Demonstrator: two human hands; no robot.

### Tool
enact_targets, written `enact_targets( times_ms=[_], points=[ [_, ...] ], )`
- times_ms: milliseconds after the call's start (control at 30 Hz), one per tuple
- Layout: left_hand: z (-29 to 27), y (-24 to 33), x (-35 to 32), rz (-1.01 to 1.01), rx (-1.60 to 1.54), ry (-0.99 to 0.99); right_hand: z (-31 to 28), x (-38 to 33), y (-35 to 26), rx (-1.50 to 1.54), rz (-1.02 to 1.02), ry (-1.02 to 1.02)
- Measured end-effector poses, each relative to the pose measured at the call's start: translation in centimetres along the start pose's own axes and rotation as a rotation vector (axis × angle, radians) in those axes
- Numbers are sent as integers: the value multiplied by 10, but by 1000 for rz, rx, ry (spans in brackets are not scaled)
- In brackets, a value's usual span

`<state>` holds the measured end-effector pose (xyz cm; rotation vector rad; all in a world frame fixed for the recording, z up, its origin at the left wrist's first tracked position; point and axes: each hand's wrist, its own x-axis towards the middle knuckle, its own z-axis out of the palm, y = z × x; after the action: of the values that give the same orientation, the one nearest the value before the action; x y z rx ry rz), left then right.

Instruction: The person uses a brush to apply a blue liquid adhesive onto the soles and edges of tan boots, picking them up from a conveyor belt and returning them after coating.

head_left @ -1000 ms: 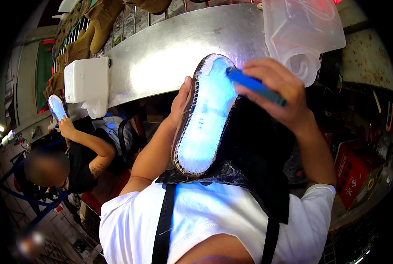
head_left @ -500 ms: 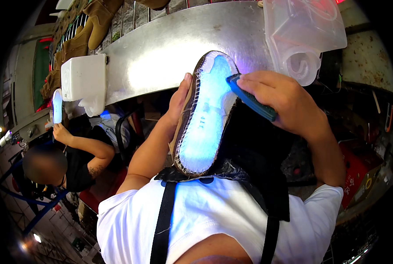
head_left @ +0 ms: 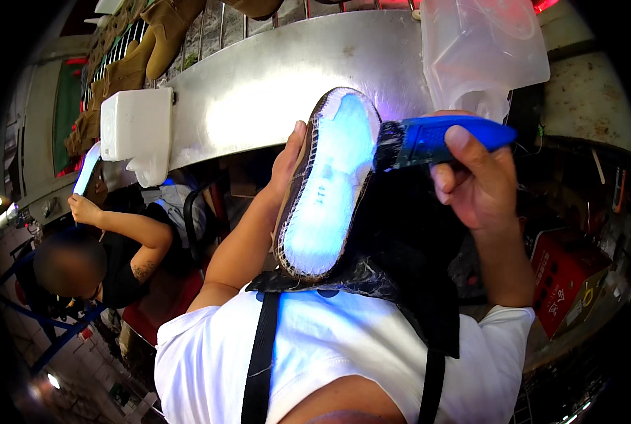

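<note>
A dark brown shoe (head_left: 322,187) rests against my apron, its stitched bottom turned up and its toe pointing away. The bottom glows bright blue-white under the light. My left hand (head_left: 287,159) grips the shoe along its left side, with most of the fingers hidden behind it. In my right hand (head_left: 479,185) is a wide brush (head_left: 442,140) with a blue handle, held between thumb and fingers. Its dark bristles are at the shoe's right edge, near the forefoot; whether they touch I cannot tell.
Beyond the shoe runs a metal bench (head_left: 280,78). A white plastic container (head_left: 137,127) hangs at its left, a translucent one (head_left: 481,53) at its right. Brown boots (head_left: 170,28) stand on a rack behind. At left, a co-worker's hand (head_left: 85,210) holds a glowing sole-shaped piece. A red box (head_left: 566,275) sits at right.
My right hand has turned over and swung the brush level, its handle now pointing right and the bristles slightly lower. The shoe and my left hand stay nearly still. The co-worker's piece has tilted.
</note>
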<state>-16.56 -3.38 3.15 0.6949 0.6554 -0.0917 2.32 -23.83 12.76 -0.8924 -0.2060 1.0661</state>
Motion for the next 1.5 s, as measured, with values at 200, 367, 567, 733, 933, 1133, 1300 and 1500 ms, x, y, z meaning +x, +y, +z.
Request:
enact_targets(
  times_ms=[200, 367, 567, 733, 933, 1133, 1300, 1500],
  points=[
    [5, 2, -1, 10, 14, -21, -5, -1, 24, 138, -52, 7],
    [14, -1, -3, 19, -181, 45, 1, -10, 56, -187, -579, -415],
    [5, -3, -1, 1, -172, 35, 2, -5, 35, -532, -407, -604],
    [13, -1, -2, 25, -168, 60, -5, -3, 40, -433, -423, -576],
    [11, 0, -1, 40, -134, 47, 26, -28, 50, -235, -209, -494],
    [15, 1, -3, 21, -169, 79, 17, -15, 25, -517, -1, -234],
    [8, -2, -3, 30, -168, 9, 43, -30, 22, -653, -276, -459],
    [17, 1, -6, 33, -104, 115, 21, 1, 20, -512, 2, -166]
  ],
)
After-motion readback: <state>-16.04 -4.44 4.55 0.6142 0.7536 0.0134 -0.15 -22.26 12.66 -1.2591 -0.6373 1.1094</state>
